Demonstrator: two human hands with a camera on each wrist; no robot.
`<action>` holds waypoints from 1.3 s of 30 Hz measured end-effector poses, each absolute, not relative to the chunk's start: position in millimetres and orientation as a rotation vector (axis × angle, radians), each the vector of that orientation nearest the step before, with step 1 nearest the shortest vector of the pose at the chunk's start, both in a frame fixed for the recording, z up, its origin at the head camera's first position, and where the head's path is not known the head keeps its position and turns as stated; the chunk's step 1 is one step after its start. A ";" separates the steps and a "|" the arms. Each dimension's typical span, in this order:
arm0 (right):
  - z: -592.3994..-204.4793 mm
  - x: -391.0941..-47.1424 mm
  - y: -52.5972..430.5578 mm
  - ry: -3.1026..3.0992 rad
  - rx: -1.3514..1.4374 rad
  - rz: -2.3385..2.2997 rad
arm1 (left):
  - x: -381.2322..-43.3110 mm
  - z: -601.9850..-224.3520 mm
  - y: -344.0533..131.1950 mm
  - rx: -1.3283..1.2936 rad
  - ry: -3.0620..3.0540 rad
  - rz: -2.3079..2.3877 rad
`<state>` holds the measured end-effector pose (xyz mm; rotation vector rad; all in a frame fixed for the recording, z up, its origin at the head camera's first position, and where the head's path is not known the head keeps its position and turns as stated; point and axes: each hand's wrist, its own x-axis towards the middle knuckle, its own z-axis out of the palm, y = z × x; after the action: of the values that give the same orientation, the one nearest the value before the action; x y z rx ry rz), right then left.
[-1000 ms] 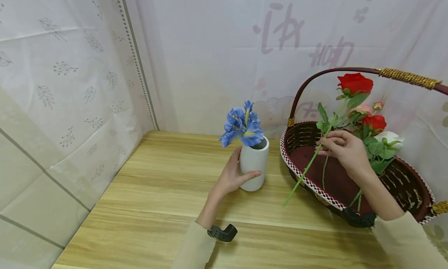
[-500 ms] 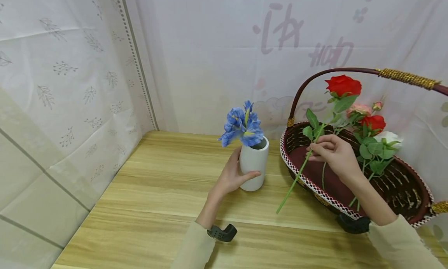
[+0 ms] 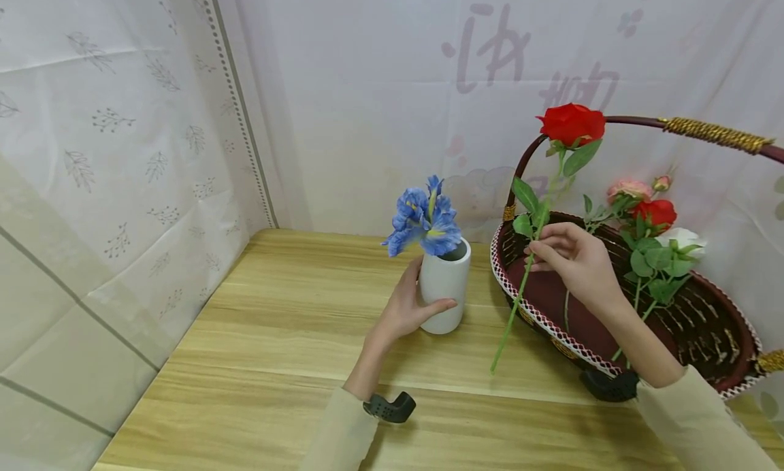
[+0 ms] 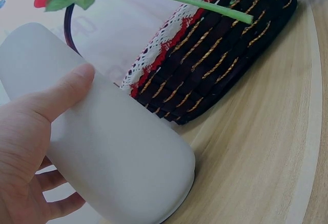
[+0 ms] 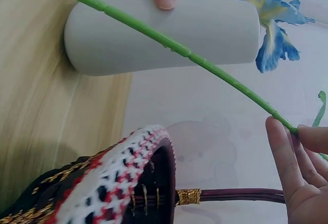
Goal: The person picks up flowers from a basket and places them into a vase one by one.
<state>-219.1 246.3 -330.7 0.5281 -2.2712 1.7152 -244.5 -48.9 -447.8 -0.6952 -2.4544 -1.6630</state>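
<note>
"What colour is the vase?"
"Plain white, and its flower is blue streaked with yellow."
"The rose?"
"Red, on a green stem."
"Basket?"
"Dark brown threaded with gold, edged in white-and-red lace."
"And the bench?"
"Yellowish wood grain."

- From my remote post I'm counting two hands: left hand, right hand.
- Two red roses are showing: higher red rose, lower red rose.
- I'm logging one pink rose, one bud, one white rose.
- Blue petals are overlapping; I'm leaving their bloom count unsettled.
- I'm noting one vase, one basket, one table.
- I'm tallying two black wristbands, two pale sleeves.
</note>
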 end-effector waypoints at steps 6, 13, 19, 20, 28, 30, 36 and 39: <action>-317.4 -224.8 241.4 -2.113 0.572 1.815 | -245.4 -449.0 -48.4 -0.703 -2.446 -1.677; -300.8 -232.7 232.6 -2.072 0.567 1.816 | -246.0 -449.5 -48.9 -0.700 -2.451 -1.670; -288.6 -241.0 222.8 -2.066 0.569 1.806 | -246.4 -449.6 -49.1 -0.716 -2.451 -1.667; -286.1 -242.9 221.4 -2.047 0.572 1.829 | -246.5 -449.6 -49.1 -0.720 -2.448 -1.663; -265.5 -256.5 215.6 -1.966 0.548 1.901 | -247.2 -449.2 -48.3 -0.718 -2.445 -1.659; -260.2 -258.4 214.0 -1.951 0.540 1.914 | -247.1 -449.1 -48.1 -0.718 -2.443 -1.662; -245.7 -262.7 208.4 -1.824 0.580 2.019 | -246.6 -448.9 -48.2 -0.713 -2.436 -1.668; -239.5 -265.7 206.6 -1.759 0.577 2.065 | -246.1 -449.0 -48.4 -0.712 -2.436 -1.672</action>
<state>-265.7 206.6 -239.5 0.5768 -1.7592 2.0654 -246.1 -48.4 -449.0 -0.7116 -2.4359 -1.6715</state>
